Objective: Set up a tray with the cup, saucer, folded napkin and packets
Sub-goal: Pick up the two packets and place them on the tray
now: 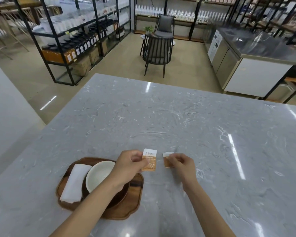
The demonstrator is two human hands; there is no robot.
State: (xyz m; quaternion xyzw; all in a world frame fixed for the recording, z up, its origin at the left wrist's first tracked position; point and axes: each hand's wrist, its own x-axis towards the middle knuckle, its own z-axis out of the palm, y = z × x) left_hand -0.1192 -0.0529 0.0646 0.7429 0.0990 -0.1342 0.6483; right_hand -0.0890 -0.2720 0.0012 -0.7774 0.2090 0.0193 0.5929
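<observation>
A dark wooden tray [135,199] lies near the table's front edge, left of centre. On it a folded white napkin [74,183] rests at the left. Beside the napkin a white cup [97,175] stands on a dark saucer [118,197]. My left hand [128,165] reaches over the cup and pinches an orange-and-white packet [149,159] held just past the tray's far right edge. My right hand [182,164] holds a second, smaller-looking packet [167,159] a little to the right, above the table.
The grey marble table [178,120] stretches far ahead and to the right. Beyond it stand two dark chairs [156,53], black shelving with bottles [79,40] on the left, and a steel counter [263,48] at the right.
</observation>
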